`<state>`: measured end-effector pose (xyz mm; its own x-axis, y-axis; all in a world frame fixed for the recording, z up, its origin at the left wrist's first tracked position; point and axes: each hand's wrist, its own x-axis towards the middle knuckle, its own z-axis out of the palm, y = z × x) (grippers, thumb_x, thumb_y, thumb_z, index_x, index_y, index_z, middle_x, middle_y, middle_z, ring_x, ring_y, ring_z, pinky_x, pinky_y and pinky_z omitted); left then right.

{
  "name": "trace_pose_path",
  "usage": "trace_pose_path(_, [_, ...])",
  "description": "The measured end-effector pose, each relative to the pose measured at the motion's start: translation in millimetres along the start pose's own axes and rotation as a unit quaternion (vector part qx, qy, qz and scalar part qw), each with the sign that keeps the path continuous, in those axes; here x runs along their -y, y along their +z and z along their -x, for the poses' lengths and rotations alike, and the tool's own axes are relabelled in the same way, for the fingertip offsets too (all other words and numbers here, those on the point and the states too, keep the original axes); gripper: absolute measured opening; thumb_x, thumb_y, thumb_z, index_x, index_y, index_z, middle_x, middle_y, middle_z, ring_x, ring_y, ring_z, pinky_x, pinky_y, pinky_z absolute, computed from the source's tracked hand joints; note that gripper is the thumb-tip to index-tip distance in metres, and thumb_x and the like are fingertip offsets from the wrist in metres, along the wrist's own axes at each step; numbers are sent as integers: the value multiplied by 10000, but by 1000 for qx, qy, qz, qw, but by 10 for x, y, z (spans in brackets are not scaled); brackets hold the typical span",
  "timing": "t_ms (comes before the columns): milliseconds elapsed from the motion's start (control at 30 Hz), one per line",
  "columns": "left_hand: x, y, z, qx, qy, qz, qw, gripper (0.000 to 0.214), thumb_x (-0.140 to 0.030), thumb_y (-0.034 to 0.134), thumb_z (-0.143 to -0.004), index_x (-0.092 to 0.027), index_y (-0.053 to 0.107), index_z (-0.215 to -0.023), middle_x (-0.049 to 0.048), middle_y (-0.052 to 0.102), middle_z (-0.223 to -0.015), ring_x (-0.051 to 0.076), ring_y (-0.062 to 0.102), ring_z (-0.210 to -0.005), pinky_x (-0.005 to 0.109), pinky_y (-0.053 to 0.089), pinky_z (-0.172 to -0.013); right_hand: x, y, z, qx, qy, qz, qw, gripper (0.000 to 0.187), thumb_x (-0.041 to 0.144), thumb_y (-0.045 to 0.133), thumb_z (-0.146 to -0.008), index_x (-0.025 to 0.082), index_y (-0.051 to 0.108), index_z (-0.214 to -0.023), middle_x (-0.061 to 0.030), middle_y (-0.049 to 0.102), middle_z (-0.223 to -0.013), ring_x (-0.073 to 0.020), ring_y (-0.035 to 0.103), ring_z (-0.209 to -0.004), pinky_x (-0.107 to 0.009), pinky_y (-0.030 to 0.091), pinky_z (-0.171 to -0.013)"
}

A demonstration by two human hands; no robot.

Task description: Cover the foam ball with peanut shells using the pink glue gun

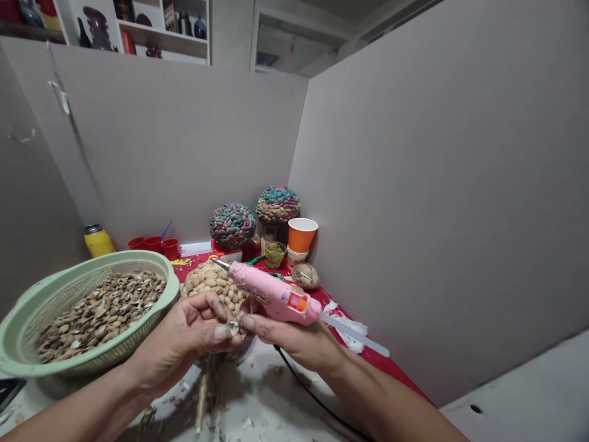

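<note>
Between the thumb and fingers of my left hand (181, 328) is a small piece of peanut shell (234, 327), its hollow side showing. My right hand (299, 344) is closed around a pink hot glue gun (271, 291), whose metal nozzle points up and to the left. My right fingertips meet the shell piece too. Behind both hands, partly hidden, stands a ball covered in peanut shells (209, 279). Below my hands a thin stick (201, 399) slants down over the white table. From the gun's rear sticks out a clear glue stick (359, 337).
A green colander (170, 270) full of shells (101, 313) stands at left. Further back are a yellow bottle (99, 242), red cups (170, 248), two colourful shell-covered balls (232, 226), an orange cup (302, 235) and a twine ball (305, 276). Grey panels (437, 184) enclose the table. A black cord (313, 393) trails below.
</note>
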<state>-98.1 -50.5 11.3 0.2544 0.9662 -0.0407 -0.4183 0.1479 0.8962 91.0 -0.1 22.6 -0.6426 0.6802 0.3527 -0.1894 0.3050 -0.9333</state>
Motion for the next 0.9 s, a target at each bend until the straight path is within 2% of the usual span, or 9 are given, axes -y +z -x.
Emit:
trace_pose_path(133, [-1,2,7,0,0,5,1000,281,-205,875,-671,-145,643,-817,15,674,-790,130,675,-737,234,542,-724,-80,-1,6,-11,26,-23,999,227,389,680,-849,195,606,-757,28,580,-698,-105,527,-627,-229,488,-618])
trace_pose_path(300, [3,1,7,-6,21,-16,1000,272,-220,869,-682,-150,631,-795,18,676,-781,131,661,-727,253,540,-742,-117,7,24,-7,16,-14,1000,209,409,687,-853,204,647,-842,-13,668,-811,-163,627,-758,-287,556,-704])
trace_pose_path(400, [12,-16,-5,-13,20,-31,999,289,-238,874,-675,-154,629,-804,17,675,-786,133,656,-733,256,531,-745,-82,4,23,-23,-11,24,999,196,388,686,-858,202,630,-884,0,635,-820,-148,598,-745,-269,542,-686])
trace_pose_path(533, [29,-29,-18,-17,15,-61,998,332,-271,891,-646,-144,646,-831,45,693,-828,149,652,-756,258,516,-745,-41,-16,13,-43,-67,137,987,179,365,673,-868,197,609,-865,6,606,-812,-146,569,-732,-263,513,-678])
trace_pose_path(667, [76,-30,-10,-36,32,-74,996,340,-263,886,-654,-156,675,-897,49,709,-883,171,660,-816,268,516,-774,-163,-28,25,-60,-141,264,952,160,369,600,-910,212,588,-883,6,618,-780,-141,571,-657,-257,495,-630])
trace_pose_path(733, [110,-24,2,-58,55,-80,994,307,-249,876,-669,-167,688,-898,41,715,-887,186,667,-861,272,519,-800,-263,-16,39,-73,-230,311,919,215,428,555,-927,220,571,-878,-8,616,-736,-157,572,-623,-279,497,-611])
trace_pose_path(800, [137,-7,22,-84,84,-91,989,279,-235,872,-670,-174,699,-880,38,722,-886,201,670,-886,276,525,-813,-334,10,53,-74,-325,331,883,232,439,509,-948,217,574,-958,-56,657,-790,-201,622,-701,-323,522,-665])
trace_pose_path(900, [150,50,72,-124,117,-90,981,294,-178,894,-608,-177,693,-822,22,715,-857,201,662,-857,283,530,-816,-356,59,64,-74,-394,351,846,146,273,483,-958,209,567,-1059,-94,694,-857,-227,667,-801,-354,547,-729])
